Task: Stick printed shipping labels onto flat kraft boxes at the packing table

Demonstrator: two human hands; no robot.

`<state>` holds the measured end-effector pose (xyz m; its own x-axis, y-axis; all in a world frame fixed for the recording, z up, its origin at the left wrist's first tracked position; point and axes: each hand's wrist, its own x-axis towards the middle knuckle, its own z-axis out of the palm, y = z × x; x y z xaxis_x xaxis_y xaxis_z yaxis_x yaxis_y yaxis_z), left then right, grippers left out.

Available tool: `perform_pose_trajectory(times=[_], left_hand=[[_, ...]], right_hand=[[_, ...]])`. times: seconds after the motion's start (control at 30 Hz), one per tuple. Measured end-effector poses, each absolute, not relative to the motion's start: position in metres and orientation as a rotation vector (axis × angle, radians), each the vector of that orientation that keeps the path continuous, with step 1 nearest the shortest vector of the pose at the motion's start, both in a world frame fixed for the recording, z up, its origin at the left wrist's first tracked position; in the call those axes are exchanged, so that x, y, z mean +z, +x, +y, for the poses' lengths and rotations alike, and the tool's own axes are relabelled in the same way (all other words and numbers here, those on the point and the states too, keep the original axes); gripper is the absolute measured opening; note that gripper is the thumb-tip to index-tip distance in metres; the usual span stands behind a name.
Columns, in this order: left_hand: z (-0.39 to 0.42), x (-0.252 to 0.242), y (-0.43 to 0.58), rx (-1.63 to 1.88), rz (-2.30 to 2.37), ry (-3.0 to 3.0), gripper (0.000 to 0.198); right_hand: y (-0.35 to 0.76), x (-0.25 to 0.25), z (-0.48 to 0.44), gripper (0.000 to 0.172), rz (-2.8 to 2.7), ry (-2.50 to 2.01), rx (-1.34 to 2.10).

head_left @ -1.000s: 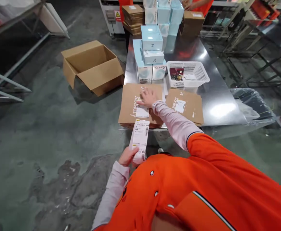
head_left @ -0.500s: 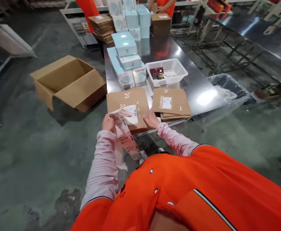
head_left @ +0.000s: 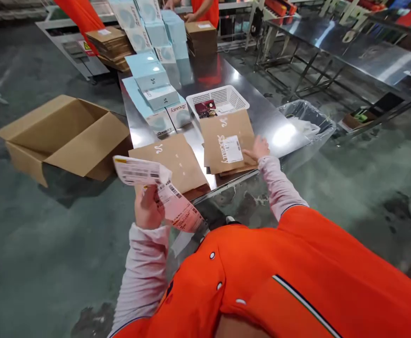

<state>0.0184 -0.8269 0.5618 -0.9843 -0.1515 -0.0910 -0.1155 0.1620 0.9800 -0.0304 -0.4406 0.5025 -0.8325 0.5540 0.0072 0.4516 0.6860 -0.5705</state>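
Holding a strip of paper labels (head_left: 138, 172), the left hand (head_left: 148, 209) is just this side of the flat brown cartons (head_left: 182, 162). One labelled carton (head_left: 226, 136) has moved off them, so it seems done, and lies just left of the right hand (head_left: 259, 148), whose loose fingers touch its edge.

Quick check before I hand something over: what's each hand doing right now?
Left hand: closed, holding the strip of labels.
Right hand: at the labelled carton's right edge; grip cannot be told.
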Motion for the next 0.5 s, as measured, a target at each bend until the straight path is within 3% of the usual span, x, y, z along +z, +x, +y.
perform_pose_trajectory(times=[0.07, 0.13, 0.17, 0.23, 0.3, 0.43, 0.5], left_hand=[[-0.81, 0.548, 0.03, -2.202, -2.225, 0.492, 0.026], [-0.799, 0.532, 0.04, -2.247, -2.219, 0.578, 0.03], [-0.797, 0.525, 0.045, -2.19, -2.289, 0.516, 0.031], [-0.797, 0.517, 0.052, -2.014, -2.435, 0.236, 0.035], [-0.802, 0.516, 0.056, -2.01, -2.384, 0.076, 0.046], [-0.81, 0.517, 0.058, -2.226, -2.045, 0.307, 0.044], [-0.808, 0.512, 0.059, -2.254, -1.98, 0.389, 0.045]], right_hand=[[-0.02, 0.51, -0.482, 0.11, -2.851, -0.445, 0.985], [-0.002, 0.511, -0.544, 0.11, -2.816, 0.267, 1.554], [0.008, 0.51, -0.576, 0.105, -2.686, 0.485, 1.814], [0.027, 0.505, -0.625, 0.07, -2.392, 0.517, 2.099], [0.039, 0.5, -0.649, 0.051, -2.313, 0.491, 2.188], [0.028, 0.505, -0.647, 0.06, -2.478, 0.631, 2.19], [0.014, 0.513, -0.642, 0.049, -2.558, 0.603, 2.061]])
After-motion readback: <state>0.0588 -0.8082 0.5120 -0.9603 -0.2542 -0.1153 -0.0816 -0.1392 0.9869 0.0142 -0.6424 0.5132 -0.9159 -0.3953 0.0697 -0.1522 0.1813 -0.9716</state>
